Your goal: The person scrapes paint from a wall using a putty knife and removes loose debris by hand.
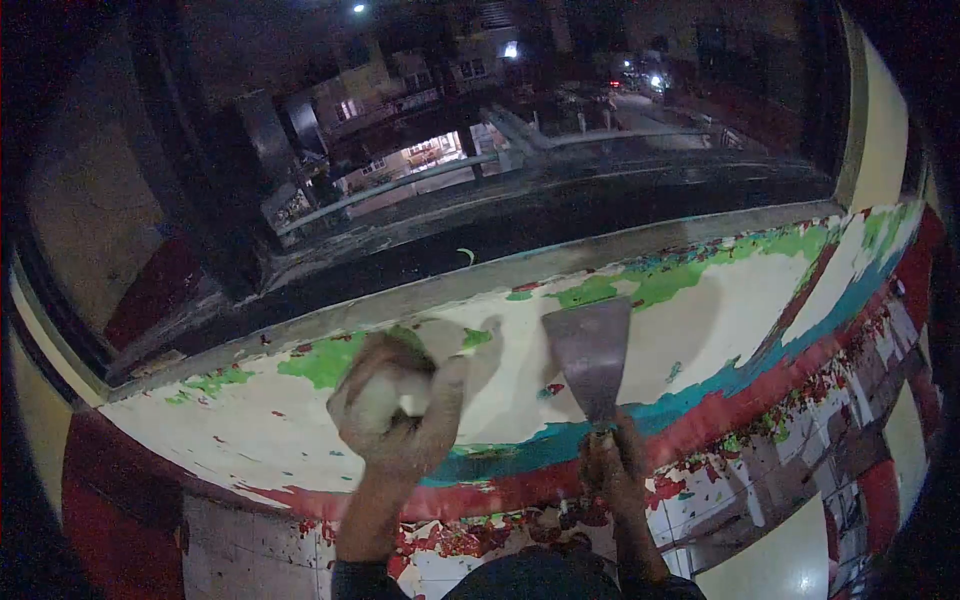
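My right hand [612,462] is closed round the handle of a scraper [590,350] with a wide, flat grey blade. The blade points up and away over the ledge [510,400], its wide edge near a green patch [660,290]. My left hand [425,425] is raised over the ledge to the left, smeared by motion. Its fingers curl about a pale, rounded thing [378,400] too blurred to name. White, green, teal and red paint shows on the ledge in ragged, peeling areas.
A dark window [540,240] with a grey frame lies beyond the ledge, with lit buildings and a street outside. Red, white and green paint flakes [460,545] litter the tiled floor below. A dark red wall section [110,510] stands at the lower left.
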{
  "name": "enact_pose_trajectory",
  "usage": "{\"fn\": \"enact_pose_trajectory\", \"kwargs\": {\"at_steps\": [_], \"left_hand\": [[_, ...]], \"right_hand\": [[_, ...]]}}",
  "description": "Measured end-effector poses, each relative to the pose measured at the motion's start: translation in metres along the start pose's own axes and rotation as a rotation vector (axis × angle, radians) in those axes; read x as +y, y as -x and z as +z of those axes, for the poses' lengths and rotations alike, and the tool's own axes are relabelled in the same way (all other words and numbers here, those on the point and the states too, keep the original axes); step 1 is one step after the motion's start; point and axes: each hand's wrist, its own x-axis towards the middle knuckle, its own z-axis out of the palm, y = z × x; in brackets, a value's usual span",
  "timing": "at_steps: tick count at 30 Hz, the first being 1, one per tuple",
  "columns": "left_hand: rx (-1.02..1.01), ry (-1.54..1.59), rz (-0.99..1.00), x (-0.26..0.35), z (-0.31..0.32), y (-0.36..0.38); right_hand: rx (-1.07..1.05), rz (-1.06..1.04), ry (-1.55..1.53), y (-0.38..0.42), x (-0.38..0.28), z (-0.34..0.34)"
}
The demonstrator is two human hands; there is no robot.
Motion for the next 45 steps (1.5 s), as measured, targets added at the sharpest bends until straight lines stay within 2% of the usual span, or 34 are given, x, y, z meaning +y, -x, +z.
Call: {"fn": "enact_pose_trajectory", "kwargs": {"at_steps": [3, 6, 9, 12, 15, 19, 25, 28, 34, 37, 39, 42, 45], "left_hand": [[-0.393, -0.145, -0.415, 0.015, 0.014, 0.027], [-0.372, 0.15, -0.589, 0.004, 0.053, 0.038], [-0.152, 0.262, -0.561, 0.008, 0.07, 0.038], [-0.235, 0.086, -0.526, 0.016, 0.069, 0.019], [-0.075, 0.147, -0.571, 0.018, 0.078, 0.019], [-0.072, 0.134, -0.557, 0.014, 0.08, 0.025], [-0.092, 0.139, -0.603, 0.019, 0.077, 0.02], [-0.106, 0.152, -0.604, 0.012, 0.078, 0.028], [-0.119, 0.149, -0.703, 0.005, 0.066, 0.061], [-0.086, 0.174, -0.791, -0.002, 0.055, 0.07], [-0.036, 0.211, -0.889, -0.003, 0.05, 0.067], [-0.038, 0.159, -0.641, -0.01, 0.05, 0.071], [-0.061, 0.186, -0.777, -0.007, 0.046, 0.058]], "right_hand": [[-0.009, 0.069, -0.051, -0.009, -0.009, 0.013], [-0.022, 0.098, -0.057, -0.008, -0.014, 0.02], [-0.03, 0.115, -0.008, -0.009, -0.019, 0.019], [-0.035, 0.102, 0.029, -0.011, -0.026, 0.021], [-0.047, 0.067, 0.053, -0.011, -0.03, 0.022], [-0.054, 0.058, 0.108, -0.01, -0.036, 0.022], [-0.111, 0.144, 0.015, -0.004, -0.038, 0.019], [-0.084, 0.082, 0.047, -0.008, -0.034, 0.025], [-0.145, 0.245, 0.069, 0.015, -0.007, 0.019], [-0.21, 0.054, 0.068, 0.007, -0.002, 0.033], [-0.206, 0.175, -0.037, 0.012, -0.003, 0.038], [-0.179, 0.24, -0.066, 0.008, 0.001, 0.042], [-0.178, 0.278, -0.017, 0.011, 0.001, 0.042]]}}
